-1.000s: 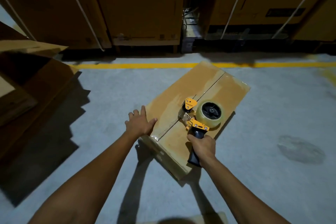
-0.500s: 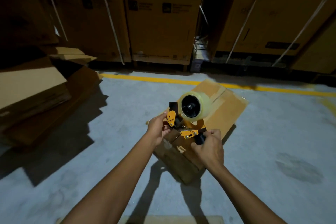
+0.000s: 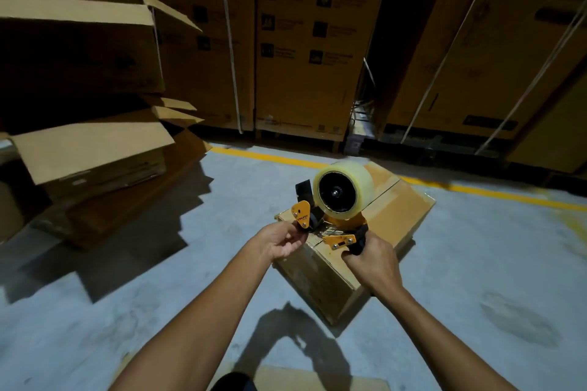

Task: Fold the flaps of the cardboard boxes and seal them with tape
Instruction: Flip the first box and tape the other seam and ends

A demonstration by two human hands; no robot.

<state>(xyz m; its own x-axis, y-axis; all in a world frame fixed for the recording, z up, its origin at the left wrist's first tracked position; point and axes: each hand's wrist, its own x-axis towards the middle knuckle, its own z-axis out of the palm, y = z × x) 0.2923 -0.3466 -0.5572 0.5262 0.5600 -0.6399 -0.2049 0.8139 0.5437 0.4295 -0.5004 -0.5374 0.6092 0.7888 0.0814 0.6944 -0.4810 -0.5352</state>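
no readable text, tiny print on the tape dispenser plate blurred, black labels on stacked cartons illegible

the left forearm and the right forearm are bare along their whole visible length, slim and smooth, narrowing to the wrists. the hands are bare as well: the left grip by the near left corner of the cardboard box, the right grip over the box's near side. well below the box, between the arms at the bottom edge, shows a small rounded patch of dark cloth, blue-black; which garment it belongs to cannot be told.
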